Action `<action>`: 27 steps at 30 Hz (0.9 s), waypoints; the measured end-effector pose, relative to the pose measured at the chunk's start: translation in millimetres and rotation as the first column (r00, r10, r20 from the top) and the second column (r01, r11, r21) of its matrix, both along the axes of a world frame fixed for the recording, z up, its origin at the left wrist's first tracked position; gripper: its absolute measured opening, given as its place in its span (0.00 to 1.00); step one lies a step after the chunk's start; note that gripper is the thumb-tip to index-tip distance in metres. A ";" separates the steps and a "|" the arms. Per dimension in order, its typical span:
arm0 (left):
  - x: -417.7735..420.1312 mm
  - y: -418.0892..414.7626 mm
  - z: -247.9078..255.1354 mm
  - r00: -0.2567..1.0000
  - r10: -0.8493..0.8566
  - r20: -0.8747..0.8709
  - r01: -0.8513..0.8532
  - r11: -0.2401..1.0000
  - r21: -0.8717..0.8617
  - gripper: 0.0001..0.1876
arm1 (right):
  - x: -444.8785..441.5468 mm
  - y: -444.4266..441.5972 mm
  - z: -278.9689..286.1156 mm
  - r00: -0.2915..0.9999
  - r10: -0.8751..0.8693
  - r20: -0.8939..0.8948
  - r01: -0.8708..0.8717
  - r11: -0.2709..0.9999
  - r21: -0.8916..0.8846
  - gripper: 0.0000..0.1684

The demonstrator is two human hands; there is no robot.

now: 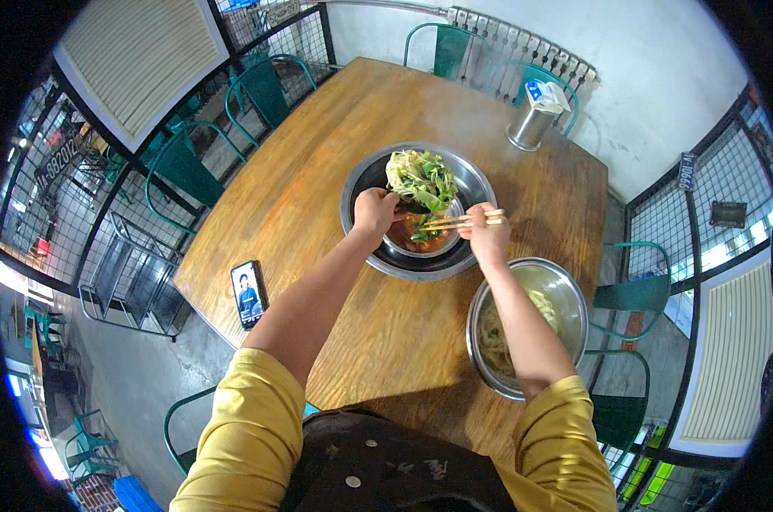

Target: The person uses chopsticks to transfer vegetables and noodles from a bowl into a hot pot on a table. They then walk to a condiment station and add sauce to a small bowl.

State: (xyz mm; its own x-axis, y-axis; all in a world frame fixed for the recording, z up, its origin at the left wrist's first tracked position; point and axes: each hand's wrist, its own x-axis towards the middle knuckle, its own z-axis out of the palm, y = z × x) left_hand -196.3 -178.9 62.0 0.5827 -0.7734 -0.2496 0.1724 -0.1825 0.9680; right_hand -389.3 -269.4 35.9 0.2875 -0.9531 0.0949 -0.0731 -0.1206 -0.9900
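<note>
My left hand (375, 214) grips the near edge of what looks like a dark dish (413, 207), mostly hidden by fingers and food. Bean sprouts and leafy greens (423, 178) are heaped on it. Just below is a smaller metal bowl (434, 251) with red broth (402, 233), standing inside a wide steel basin (356, 163). A pair of wooden chopsticks (447, 223) is in my right hand (486, 233), their tips among greens at the broth. Under my right forearm, a steel bowl (578, 307) contains pale noodles (543, 307) in cloudy liquid.
On the wooden table (284, 192), a lit phone (248, 294) lies at the left. A metal canister (526, 130) with a tissue pack (546, 97) stands far right. Steam rises behind the basin. Green metal chairs (185, 169) surround the table; a radiator (527, 54) lines the wall.
</note>
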 end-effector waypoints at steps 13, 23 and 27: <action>13.8 -2.9 -21.6 0.992 -0.024 0.128 0.020 0.999 0.035 0.10 | -6.1 -4.5 10.6 1.000 -0.023 -0.001 0.023 0.992 -0.128 0.12; 6.8 2.3 -3.6 0.998 0.000 0.064 -0.001 1.000 0.021 0.10 | -11.0 -5.7 18.4 0.994 -0.096 -0.046 0.088 0.984 -0.152 0.12; 4.2 -1.6 -8.1 0.998 -0.005 0.063 0.003 1.000 0.024 0.11 | -9.4 -5.7 -3.2 0.992 -0.078 -0.095 0.070 0.994 -0.087 0.12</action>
